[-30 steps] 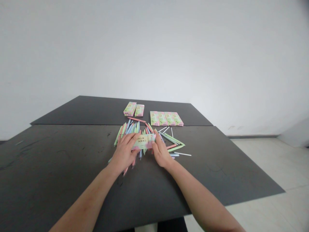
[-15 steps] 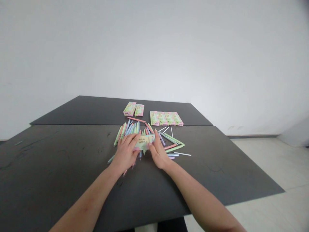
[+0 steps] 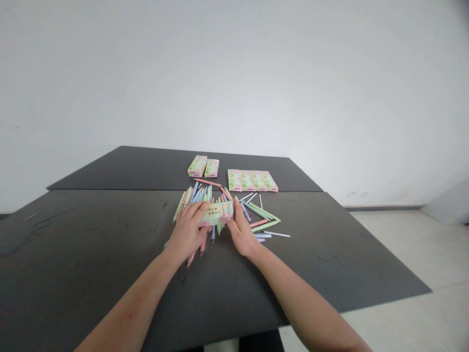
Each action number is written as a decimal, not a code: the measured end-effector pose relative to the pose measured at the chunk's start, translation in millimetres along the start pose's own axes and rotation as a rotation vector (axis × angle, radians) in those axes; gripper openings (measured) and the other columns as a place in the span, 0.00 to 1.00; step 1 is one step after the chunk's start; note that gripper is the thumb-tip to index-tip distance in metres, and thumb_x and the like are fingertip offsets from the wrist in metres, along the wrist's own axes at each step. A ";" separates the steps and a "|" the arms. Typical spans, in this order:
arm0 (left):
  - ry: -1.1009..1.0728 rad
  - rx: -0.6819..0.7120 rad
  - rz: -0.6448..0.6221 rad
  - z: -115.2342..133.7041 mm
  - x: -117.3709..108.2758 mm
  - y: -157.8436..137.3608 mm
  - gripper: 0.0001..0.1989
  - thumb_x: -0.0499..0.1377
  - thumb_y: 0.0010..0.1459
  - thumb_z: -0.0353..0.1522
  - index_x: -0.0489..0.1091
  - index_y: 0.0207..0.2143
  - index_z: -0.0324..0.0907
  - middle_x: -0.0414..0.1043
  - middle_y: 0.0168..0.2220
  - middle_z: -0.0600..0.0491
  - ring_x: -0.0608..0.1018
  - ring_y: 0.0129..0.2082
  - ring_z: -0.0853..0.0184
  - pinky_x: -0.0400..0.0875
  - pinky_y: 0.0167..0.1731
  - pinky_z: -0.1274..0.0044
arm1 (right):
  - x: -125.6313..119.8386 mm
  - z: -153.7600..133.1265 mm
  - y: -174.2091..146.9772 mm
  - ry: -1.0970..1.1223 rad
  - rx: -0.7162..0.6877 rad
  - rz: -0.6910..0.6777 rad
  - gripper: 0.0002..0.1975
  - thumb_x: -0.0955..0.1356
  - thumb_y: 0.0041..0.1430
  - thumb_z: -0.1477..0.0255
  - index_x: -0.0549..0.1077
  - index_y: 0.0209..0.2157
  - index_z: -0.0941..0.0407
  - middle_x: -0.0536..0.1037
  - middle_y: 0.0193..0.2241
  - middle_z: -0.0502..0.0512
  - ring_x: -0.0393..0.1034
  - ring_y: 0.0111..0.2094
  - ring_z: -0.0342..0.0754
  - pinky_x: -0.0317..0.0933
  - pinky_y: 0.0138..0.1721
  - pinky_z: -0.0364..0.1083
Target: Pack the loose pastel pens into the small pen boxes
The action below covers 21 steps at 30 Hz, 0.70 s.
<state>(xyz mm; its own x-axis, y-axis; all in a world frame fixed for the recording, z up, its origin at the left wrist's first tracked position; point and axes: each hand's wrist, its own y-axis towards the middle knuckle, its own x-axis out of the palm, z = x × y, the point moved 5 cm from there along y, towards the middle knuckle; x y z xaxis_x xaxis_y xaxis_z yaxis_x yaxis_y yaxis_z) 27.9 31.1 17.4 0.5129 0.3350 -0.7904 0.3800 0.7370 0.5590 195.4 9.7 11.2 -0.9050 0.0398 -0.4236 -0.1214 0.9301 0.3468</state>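
Between both hands I hold a small pastel green, yellow and pink box (image 3: 219, 212) sideways over a pile of pens. My left hand (image 3: 188, 231) is closed on its left end, fingers over the top. My right hand (image 3: 241, 231) grips the right end, with the thumb on the near side. Pastel pens (image 3: 201, 195) in green, pink, blue and purple lie spread below and behind the box. Light green pens (image 3: 269, 212) and thin white sticks (image 3: 277, 233) lie right of my right hand. Part of the pile is hidden by my hands.
A row of several matching boxes (image 3: 252, 180) lies on the far part of the black table (image 3: 110, 274). More such boxes (image 3: 197, 166) are grouped farther left, some stacked. A seam crosses the table just before them. A white wall (image 3: 234, 73) rises behind.
The box has shifted slightly left and tilted, its right end a little higher. My left hand has moved slightly with it; the pens and other boxes look unchanged.
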 end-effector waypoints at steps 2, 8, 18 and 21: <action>0.015 -0.015 0.013 -3.3 -0.2 0.2 0.27 0.57 0.56 0.32 0.60 0.59 0.42 0.64 0.57 0.43 0.65 0.58 0.52 0.59 0.57 0.59 | -1.3 0.5 -1.0 -0.007 -0.027 0.008 0.32 0.57 0.67 0.67 0.39 0.68 0.55 0.54 0.66 0.61 0.51 0.65 0.52 0.48 0.65 0.56; 0.030 -0.046 0.049 -7.9 -3.1 1.7 0.26 0.56 0.56 0.32 0.60 0.58 0.41 0.65 0.56 0.42 0.65 0.58 0.52 0.61 0.56 0.59 | 2.9 -1.5 -4.8 -0.138 -0.089 -0.035 0.33 0.57 0.66 0.72 0.39 0.68 0.59 0.52 0.66 0.64 0.47 0.67 0.54 0.45 0.65 0.59; 0.039 -0.088 0.069 -5.1 -4.6 1.0 0.26 0.57 0.54 0.30 0.62 0.57 0.41 0.67 0.56 0.44 0.66 0.57 0.54 0.62 0.56 0.61 | 11.3 -3.5 -5.7 -0.199 -0.155 -0.058 0.40 0.61 0.62 0.74 0.33 0.69 0.59 0.48 0.68 0.62 0.42 0.68 0.54 0.43 0.67 0.57; 0.044 -0.094 0.067 -3.8 -5.4 1.3 0.26 0.57 0.54 0.29 0.62 0.57 0.40 0.67 0.55 0.44 0.66 0.56 0.54 0.62 0.55 0.61 | 11.5 -3.4 -5.6 -0.208 -0.158 -0.053 0.41 0.61 0.61 0.74 0.32 0.69 0.58 0.48 0.68 0.61 0.43 0.68 0.54 0.45 0.66 0.57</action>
<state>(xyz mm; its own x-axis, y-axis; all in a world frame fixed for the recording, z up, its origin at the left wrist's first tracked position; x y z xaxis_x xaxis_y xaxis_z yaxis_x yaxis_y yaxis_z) 22.8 32.5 21.5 0.4999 0.4088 -0.7635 0.2710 0.7635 0.5862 184.3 3.7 7.2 -0.7941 0.0817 -0.6023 -0.2439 0.8648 0.4389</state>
